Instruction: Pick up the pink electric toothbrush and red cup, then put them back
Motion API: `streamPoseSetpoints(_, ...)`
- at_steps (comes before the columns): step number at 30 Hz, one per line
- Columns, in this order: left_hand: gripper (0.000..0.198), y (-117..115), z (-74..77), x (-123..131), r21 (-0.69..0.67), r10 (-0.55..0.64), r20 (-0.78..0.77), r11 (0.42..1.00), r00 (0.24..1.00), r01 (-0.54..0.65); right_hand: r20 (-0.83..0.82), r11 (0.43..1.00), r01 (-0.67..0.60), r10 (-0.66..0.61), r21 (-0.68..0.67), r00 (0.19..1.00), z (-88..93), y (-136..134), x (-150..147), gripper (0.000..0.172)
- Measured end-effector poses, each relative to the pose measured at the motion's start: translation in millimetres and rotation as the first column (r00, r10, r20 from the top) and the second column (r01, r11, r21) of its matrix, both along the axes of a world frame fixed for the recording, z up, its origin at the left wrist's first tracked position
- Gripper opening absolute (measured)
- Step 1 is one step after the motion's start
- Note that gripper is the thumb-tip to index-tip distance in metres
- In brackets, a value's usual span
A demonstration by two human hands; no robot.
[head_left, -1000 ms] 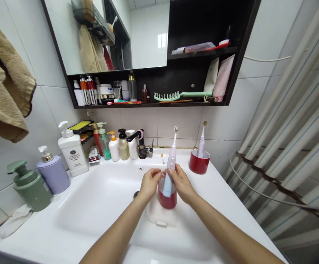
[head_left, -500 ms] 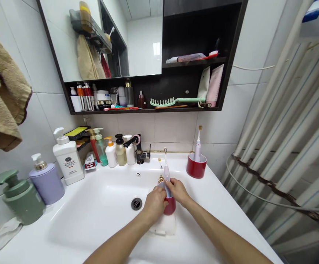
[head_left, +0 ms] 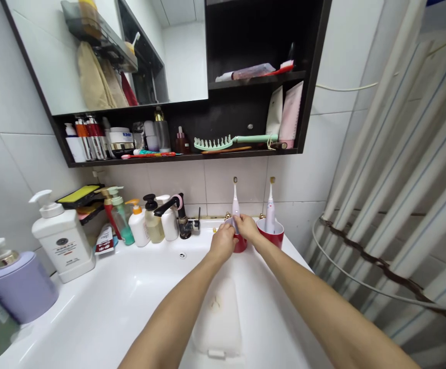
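Near the back right of the sink, a red cup (head_left: pixel 240 245) with a pale inside stands on the rim, with an electric toothbrush (head_left: pixel 236 204) upright in it. My left hand (head_left: pixel 223 240) is closed around the cup's left side. On the right, my right hand (head_left: pixel 247 227) pinches the lower handle of the toothbrush, close to the cup's mouth. A second red cup (head_left: pixel 280 237) sits just to the right, and another electric toothbrush (head_left: pixel 270 212) leans in it. My hands partly hide the first cup.
A black faucet (head_left: pixel 184 223) rises left of my hands, with several pump bottles (head_left: pixel 154 220) beside it. Below my forearms lies a whitish translucent tray (head_left: pixel 219 323). Overhead, the dark cabinet (head_left: pixel 246 115) holds a green hairbrush (head_left: pixel 254 138). White pipes (head_left: pixel 380 179) stand at the right.
Both hands have carried the cup and toothbrush away from me, from over the sink to the back rim beside the second cup. The view has shifted to the right.
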State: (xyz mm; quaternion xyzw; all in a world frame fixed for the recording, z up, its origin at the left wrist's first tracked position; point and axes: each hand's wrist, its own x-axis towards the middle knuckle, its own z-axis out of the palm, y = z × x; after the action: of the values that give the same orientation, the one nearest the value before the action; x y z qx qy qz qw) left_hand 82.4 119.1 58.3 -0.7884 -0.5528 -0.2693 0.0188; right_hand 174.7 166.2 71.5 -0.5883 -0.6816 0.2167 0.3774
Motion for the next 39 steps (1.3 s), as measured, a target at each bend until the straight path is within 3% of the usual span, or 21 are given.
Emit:
streamPoseSetpoints(9,0.018,20.0,5.3,1.9,-0.037,-0.017,0.003,0.999,1.000,0.017,0.009,0.999,0.027,-0.028,0.030,1.000,-1.3,24.6,1.1,0.024)
streamPoseSetpoints(14,0.036,12.9,2.6,-4.1,0.010,-0.025,0.104,1.000,0.994,0.024,-0.060,0.987,0.101,-0.094,0.127,0.994,10.2,11.9,0.7,0.025)
streamPoseSetpoints(17,0.040,5.5,7.9,-10.1,0.046,0.002,0.283,0.999,0.959,-0.015,-0.146,0.971,0.148,-0.122,0.186,0.982,18.4,-7.1,2.2,0.033)
streamPoseSetpoints(19,0.040,-3.5,18.6,-12.9,0.033,0.039,0.492,0.997,0.870,-0.064,-0.209,0.965,0.141,-0.094,0.221,0.973,24.0,-25.0,2.7,0.041)
streamPoseSetpoints(20,0.041,-10.3,26.3,-13.6,0.017,0.038,0.613,0.998,0.789,-0.062,-0.237,0.964,0.123,-0.065,0.237,0.969,27.2,-35.7,2.5,0.044)
streamPoseSetpoints(22,0.052,-28.9,44.4,-13.6,0.013,-0.030,0.827,0.999,0.561,0.035,-0.287,0.961,0.070,0.010,0.268,0.958,35.2,-60.4,0.5,0.050)
streamPoseSetpoints(24,0.069,-52.8,63.0,-12.3,0.100,-0.166,0.939,0.970,0.303,0.222,-0.379,0.951,-0.023,0.145,0.308,0.914,45.4,-88.1,-3.1,0.057)
streamPoseSetpoints(25,0.073,-65.4,71.1,-11.2,0.157,-0.224,0.954,0.939,0.198,0.305,-0.485,0.930,-0.111,0.282,0.351,0.828,50.8,-102.0,-5.1,0.061)
streamPoseSetpoints(27,0.077,-88.2,82.5,-8.9,0.239,-0.292,0.954,0.868,0.059,0.435,-0.611,0.874,-0.236,0.469,0.424,0.638,60.6,-126.9,-8.7,0.065)
streamPoseSetpoints(29,0.079,-104.6,87.1,-6.7,0.269,-0.304,0.953,0.822,-0.012,0.502,-0.678,0.849,-0.285,0.528,0.446,0.511,66.8,-144.9,-11.0,0.066)
streamPoseSetpoints(32,0.081,-115.3,85.4,-4.9,0.258,-0.264,0.962,0.817,-0.064,0.516,-0.730,0.853,-0.308,0.520,0.421,0.443,68.0,-157.3,-11.3,0.067)
streamPoseSetpoints(34,0.070,-116.6,83.4,-5.2,0.232,-0.212,0.972,0.835,-0.097,0.498,-0.756,0.867,-0.310,0.494,0.391,0.429,65.9,-159.1,-9.8,0.061)
streamPoseSetpoints(36,0.043,-116.1,83.3,-5.8,0.154,-0.112,0.987,0.862,-0.116,0.484,-0.786,0.895,-0.278,0.441,0.349,0.433,64.2,-159.0,-7.8,0.039)
streamPoseSetpoints(38,0.047,-115.0,84.9,-5.4,0.035,0.015,0.996,0.855,-0.093,0.517,-0.812,0.930,-0.224,0.365,0.292,0.456,63.1,-158.4,-6.1,0.023)
streamPoseSetpoints(39,0.053,-114.3,85.8,-4.3,-0.020,0.067,0.996,0.834,-0.066,0.551,-0.816,0.945,-0.198,0.326,0.261,0.478,62.4,-157.8,-5.4,0.030)
